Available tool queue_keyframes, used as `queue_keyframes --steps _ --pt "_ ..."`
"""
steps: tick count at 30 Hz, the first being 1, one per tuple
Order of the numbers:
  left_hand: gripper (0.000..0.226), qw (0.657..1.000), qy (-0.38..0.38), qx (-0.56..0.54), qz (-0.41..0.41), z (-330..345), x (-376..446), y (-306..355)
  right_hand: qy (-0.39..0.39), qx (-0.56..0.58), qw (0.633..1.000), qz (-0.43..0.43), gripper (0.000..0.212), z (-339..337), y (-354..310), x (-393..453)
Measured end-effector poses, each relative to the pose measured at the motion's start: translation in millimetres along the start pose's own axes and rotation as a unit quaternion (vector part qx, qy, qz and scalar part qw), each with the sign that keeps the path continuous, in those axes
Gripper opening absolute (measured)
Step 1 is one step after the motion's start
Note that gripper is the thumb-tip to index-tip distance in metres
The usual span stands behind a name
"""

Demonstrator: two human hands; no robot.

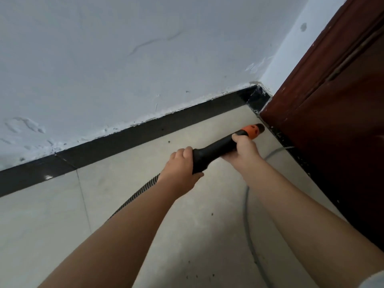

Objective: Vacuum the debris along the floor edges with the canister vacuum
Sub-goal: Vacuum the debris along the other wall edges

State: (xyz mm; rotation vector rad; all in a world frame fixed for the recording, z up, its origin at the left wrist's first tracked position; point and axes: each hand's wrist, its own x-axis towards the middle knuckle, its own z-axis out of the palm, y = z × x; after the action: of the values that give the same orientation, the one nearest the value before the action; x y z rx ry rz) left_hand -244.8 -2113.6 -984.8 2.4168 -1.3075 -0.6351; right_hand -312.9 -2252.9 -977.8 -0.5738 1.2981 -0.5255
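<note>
While both the left hand (182, 163) and right hand (245, 149) grip the vacuum nozzle (216, 149) between them, its orange tip just beyond the right, the grey cable (247, 204) below could snag.

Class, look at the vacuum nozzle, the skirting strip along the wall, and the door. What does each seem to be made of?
Vacuum nozzle: matte black plastic with an orange collar, apparently.
Skirting strip: glossy black tile, probably; it shows a joint and reflections.
Door: dark reddish-brown painted or varnished wood, seemingly, with moulded grooves.
</note>
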Motion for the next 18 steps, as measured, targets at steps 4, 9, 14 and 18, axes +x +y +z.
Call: queue_keyframes --steps 4,9,14,18 --pt "0.055 0.999 -0.017 0.001 -0.031 -50 -27 -45 -0.021 0.002 0.999 0.043 0.048 42 25 -49" --pt "0.052 0.994 -0.038 -0.001 -0.098 -132 -104 -71 -0.013 -0.055 0.993 0.107 0.048 90 41 -154" --pt "0.043 0.985 -0.011 -0.013 -0.173 -223 -201 -80 -0.043 -0.096 0.979 0.175 0.045 132 35 -279" --pt "0.049 0.976 0.004 -0.007 -0.219 -287 -284 -72 -0.080 -0.132 0.961 0.231 0.035 146 31 -372"
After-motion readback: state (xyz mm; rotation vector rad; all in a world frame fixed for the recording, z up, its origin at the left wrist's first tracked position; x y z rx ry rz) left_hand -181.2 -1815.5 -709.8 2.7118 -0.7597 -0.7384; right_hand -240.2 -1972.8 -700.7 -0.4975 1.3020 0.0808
